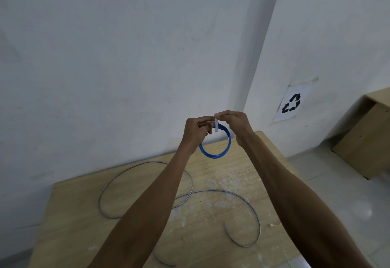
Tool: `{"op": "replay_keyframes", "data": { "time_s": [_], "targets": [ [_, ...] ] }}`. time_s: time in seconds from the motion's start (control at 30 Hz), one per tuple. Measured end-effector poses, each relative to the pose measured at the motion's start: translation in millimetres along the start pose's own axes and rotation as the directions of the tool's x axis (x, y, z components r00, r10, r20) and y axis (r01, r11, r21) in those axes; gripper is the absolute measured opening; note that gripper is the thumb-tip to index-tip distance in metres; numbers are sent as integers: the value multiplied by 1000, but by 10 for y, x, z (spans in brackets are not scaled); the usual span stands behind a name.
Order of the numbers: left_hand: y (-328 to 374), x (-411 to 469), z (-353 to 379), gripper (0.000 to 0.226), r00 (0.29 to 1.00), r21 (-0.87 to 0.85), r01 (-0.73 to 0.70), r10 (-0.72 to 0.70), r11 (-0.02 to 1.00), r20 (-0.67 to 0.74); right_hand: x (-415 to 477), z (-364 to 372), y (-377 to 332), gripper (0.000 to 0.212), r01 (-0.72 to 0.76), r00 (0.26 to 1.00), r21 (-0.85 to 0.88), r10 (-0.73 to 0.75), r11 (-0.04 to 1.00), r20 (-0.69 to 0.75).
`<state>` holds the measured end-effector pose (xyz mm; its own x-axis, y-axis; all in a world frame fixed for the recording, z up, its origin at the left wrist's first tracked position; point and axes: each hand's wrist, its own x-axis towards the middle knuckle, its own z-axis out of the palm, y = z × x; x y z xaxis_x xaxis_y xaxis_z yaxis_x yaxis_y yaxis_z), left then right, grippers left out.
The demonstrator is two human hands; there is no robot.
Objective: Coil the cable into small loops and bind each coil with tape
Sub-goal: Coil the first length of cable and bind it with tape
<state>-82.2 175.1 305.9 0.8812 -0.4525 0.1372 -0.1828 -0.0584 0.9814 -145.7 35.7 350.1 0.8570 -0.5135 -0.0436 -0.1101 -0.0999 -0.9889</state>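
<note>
A small blue cable coil (pixel 219 153) hangs in the air above the far end of the wooden table (pixel 211 210). My left hand (pixel 195 131) grips the coil's upper left part. My right hand (pixel 235 120) pinches a short strip of white tape (pixel 216 125) that stands upright at the top of the coil. The two hands nearly meet at the tape. The coil's top is partly hidden by my fingers.
A long grey cable (pixel 145 191) lies in loose curves across the table, partly under my arms. White walls stand behind, with a recycling sign (pixel 292 104) on the right. A wooden cabinet (pixel 365 134) sits on the floor at the right.
</note>
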Motion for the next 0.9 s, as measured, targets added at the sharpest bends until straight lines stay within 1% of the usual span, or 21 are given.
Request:
{"op": "replay_keyframes", "data": {
  "time_s": [0.1, 0.17, 0.23, 0.33, 0.4, 0.5, 0.6, 0.67, 0.73, 0.8, 0.87, 0.9],
  "targets": [
    [27, -16, -15, 29, 999, 5, 15, -15, 1000, 32, 43, -10, -36, 9, -2, 999, 52, 3, 999, -33],
    [14, -73, -5, 24, 998, 6, 26, -26, 1000, 55, 95, -27, -61, 7, -2, 998, 70, 7, 998, -65],
    [-3, -147, 27, 18, 997, -17, 31, -30, 999, 67, 147, -37, -75, 11, -5, 995, 59, 10, 998, -94],
    [-14, -211, 82, 15, 999, -49, 11, -9, 999, 50, 205, -15, -61, 13, -21, 991, 79, 31, 997, -129],
    [-21, -203, 85, 16, 999, -33, -10, 11, 999, 31, 232, 22, -47, 11, -28, 988, 90, 42, 996, -148],
    [-42, -206, 53, 17, 999, -14, -25, 25, 1000, 33, 267, 64, -13, 13, -34, 984, 54, 43, 998, -172],
    [-61, -239, 23, 18, 998, -2, -53, 53, 999, 40, 258, 96, 43, 14, -5, 987, 12, 7, 1000, -158],
    [-76, -235, -27, 17, 997, 20, -68, 67, 998, 26, 238, 83, 72, 15, 2, 993, -25, -5, 1000, -116],
    [-103, -201, -117, 15, 998, -20, -49, 48, 999, -40, 199, 10, 65, 26, -51, 999, -70, 51, 996, 2],
    [-124, -150, -234, 14, 992, -139, 25, -41, 990, -120, 161, -78, 83, 37, -112, 973, -123, 134, 986, 188],
    [-131, -86, -327, 14, 976, -225, 100, -140, 969, -165, 121, -126, 144, 32, -106, 928, -170, 159, 980, 336],
    [-126, -62, -355, 13, 970, -242, 128, -172, 962, -170, 100, -132, 172, 28, -93, 913, -173, 154, 980, 379]
  ]
}}
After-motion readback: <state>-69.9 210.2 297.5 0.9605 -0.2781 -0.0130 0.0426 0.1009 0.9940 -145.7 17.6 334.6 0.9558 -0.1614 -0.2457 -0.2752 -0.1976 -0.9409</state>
